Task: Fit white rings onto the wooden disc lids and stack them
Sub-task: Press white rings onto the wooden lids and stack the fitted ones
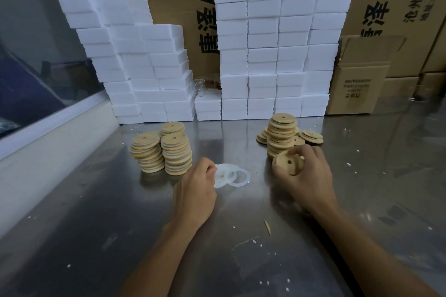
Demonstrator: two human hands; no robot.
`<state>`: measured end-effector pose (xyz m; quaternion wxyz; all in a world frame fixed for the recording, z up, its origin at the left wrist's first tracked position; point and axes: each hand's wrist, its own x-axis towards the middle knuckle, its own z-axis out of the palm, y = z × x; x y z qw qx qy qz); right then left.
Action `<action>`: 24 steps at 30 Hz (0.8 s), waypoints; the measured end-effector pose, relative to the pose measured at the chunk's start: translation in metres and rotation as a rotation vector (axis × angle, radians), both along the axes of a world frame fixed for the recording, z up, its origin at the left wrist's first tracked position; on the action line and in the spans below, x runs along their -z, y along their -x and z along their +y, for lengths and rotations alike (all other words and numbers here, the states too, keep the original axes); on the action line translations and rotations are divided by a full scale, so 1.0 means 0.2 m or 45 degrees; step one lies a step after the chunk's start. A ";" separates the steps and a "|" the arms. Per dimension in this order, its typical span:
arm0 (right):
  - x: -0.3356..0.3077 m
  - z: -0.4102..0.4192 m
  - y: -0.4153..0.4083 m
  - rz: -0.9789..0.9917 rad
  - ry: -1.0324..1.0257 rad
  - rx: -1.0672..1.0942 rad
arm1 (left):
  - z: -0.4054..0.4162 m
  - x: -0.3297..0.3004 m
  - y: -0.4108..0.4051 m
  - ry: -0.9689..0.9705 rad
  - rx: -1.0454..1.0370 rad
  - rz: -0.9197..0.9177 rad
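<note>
Head view, right hand (306,176) gripping wooden disc lid (288,163), left hand (196,185) pinching white rings (231,175), steel table (96,200).

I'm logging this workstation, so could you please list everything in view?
ringed lid stacks: three, tan with white bands, table left
plain lid stack: one tall, tan, table right, loose lids beside it
held lid: one, tan, in right hand
white rings: a few, overlapping, table centre
foam blocks: many, white, stacked at back
cardboard boxes: several, brown, behind and right
steel table: one, grey
wood sliver: one, tan, near right forearm
left hand: fingers curled at the rings
right hand: grips held lid
</note>
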<state>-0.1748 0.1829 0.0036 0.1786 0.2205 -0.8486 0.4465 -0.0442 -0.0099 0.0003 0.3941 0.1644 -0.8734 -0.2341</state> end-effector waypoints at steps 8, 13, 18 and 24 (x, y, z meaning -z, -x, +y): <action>0.04 -0.10 -0.08 -0.116 0.003 -0.405 | 0.06 -0.02 0.04 -0.891 0.414 0.127; 0.04 -0.13 -0.11 -0.163 0.002 -0.571 | 0.06 -0.02 0.03 -1.180 0.693 -0.007; 0.03 -0.12 -0.11 -0.256 0.029 -0.687 | 0.07 -0.02 0.02 -1.335 0.806 -0.083; 0.00 -0.11 -0.12 -0.466 0.192 -0.739 | 0.09 0.00 0.05 -1.194 0.594 -0.128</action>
